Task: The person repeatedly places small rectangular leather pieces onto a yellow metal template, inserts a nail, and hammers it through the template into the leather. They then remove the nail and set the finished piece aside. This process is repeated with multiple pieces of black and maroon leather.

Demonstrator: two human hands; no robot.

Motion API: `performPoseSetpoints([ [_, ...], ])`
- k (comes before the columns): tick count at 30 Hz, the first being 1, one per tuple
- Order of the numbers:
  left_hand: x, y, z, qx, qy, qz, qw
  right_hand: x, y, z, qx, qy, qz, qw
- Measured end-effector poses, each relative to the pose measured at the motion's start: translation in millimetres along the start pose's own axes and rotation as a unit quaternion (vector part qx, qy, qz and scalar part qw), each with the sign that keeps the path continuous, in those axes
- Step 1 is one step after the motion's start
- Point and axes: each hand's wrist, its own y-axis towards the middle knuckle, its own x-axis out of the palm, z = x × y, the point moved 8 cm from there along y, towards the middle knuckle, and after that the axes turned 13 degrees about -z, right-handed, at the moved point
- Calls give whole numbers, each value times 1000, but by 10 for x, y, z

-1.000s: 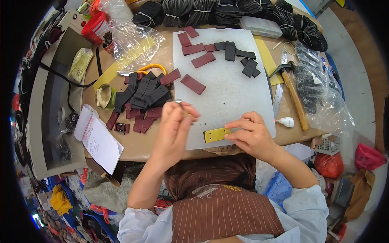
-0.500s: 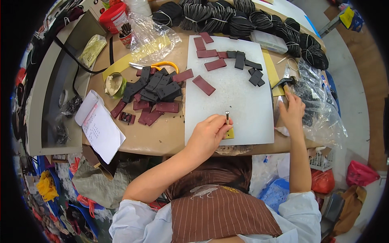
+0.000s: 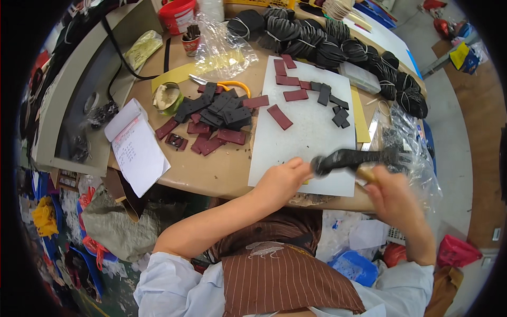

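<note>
Head view, cluttered wooden worktable (image 3: 222,169), white cutting board (image 3: 311,137)

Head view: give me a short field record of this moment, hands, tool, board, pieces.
left hand: pressed on the near edge of the white board, over a small yellow piece that is mostly hidden
right hand: closed on the wooden handle of a hammer
hammer: dark head, motion-blurred, above the board near the left hand
on board: dark red and black leather pieces at the far end
left of board: pile of leather pieces, orange-handled scissors, notepad
</note>
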Motion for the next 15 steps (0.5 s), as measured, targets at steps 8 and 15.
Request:
performPoseSetpoints([
  [8,-64,-102,-77,6,-20,24,1000,-800,-196,14,97,187,255,944],
  [15,41,-120,55,29,50,-48,997,-213,55,-136,36,35,31,998],
])
